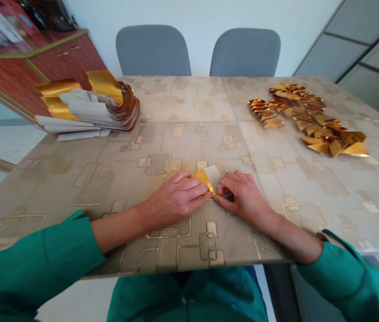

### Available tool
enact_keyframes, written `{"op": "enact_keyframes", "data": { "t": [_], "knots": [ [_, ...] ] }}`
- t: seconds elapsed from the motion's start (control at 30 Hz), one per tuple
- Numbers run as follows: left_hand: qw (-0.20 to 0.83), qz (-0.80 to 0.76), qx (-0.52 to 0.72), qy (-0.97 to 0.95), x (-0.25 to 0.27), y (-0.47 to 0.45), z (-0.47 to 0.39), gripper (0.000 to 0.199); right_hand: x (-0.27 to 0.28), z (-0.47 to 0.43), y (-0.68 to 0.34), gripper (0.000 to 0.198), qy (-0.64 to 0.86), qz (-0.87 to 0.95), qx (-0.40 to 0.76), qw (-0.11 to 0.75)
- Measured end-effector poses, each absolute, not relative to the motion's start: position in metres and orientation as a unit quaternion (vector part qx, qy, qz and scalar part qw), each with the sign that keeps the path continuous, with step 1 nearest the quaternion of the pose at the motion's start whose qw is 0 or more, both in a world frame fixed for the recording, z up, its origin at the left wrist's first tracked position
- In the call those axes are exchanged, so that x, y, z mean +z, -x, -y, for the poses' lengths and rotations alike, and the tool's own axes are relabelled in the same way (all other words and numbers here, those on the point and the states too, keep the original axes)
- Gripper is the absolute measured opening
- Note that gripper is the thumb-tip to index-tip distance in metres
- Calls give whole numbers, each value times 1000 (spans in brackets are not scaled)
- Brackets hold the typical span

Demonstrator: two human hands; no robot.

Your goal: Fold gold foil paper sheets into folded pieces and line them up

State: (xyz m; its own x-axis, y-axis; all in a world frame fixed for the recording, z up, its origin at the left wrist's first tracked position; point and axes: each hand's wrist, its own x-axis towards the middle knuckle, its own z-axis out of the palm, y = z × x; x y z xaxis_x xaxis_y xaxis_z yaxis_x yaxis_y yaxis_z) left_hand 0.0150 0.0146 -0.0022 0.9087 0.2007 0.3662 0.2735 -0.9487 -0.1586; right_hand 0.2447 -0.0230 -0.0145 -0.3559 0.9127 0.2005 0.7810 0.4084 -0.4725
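Note:
A small piece of gold paper (203, 177) with a whitish back lies on the patterned tablecloth in front of me, partly folded. My left hand (184, 197) rests over its left side, fingers pressed together and holding it against the table. At its lower right corner, my right hand (241, 194) is closed, with thumb and fingertips pinching the edge. My fingers cover part of the paper, so the exact fold there is hidden.
A thick stack of gold and white paper sheets (92, 109) sits at the back left of the table (189, 103). Folded gold paper pieces (310, 116) lie in curved rows at the back right. Two grey chairs (154, 51) stand behind the far edge, and a reddish cabinet (58, 58) is at left.

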Motion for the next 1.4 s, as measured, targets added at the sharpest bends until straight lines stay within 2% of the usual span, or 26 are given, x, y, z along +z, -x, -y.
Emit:
{"op": "enact_keyframes", "data": {
  "t": [0.27, 0.57, 0.73, 1.0, 1.23, 1.4],
  "knots": [
    [131, 104, -123, 978, 2, 10, -31, 36, -9, 22, -243, 15, 536, 808, 153, 190],
    [120, 116, -171, 971, -4, -5, -16, 33, -10, 21, -242, 14, 542, 803, 161, 191],
    [111, 108, -154, 976, -7, -12, -22, 27, -12, 20, -244, 15, 535, 803, 165, 203],
    [128, 61, -118, 983, -2, 13, -37, 36, -11, 21, -243, 14, 537, 803, 164, 198],
    [121, 42, -198, 972, 6, 0, -32, 23, -14, 20, -242, 13, 531, 810, 141, 203],
    [149, 49, -173, 972, 5, -26, -32, 22, -15, 19, -243, 14, 527, 812, 132, 211]
  ]
}}
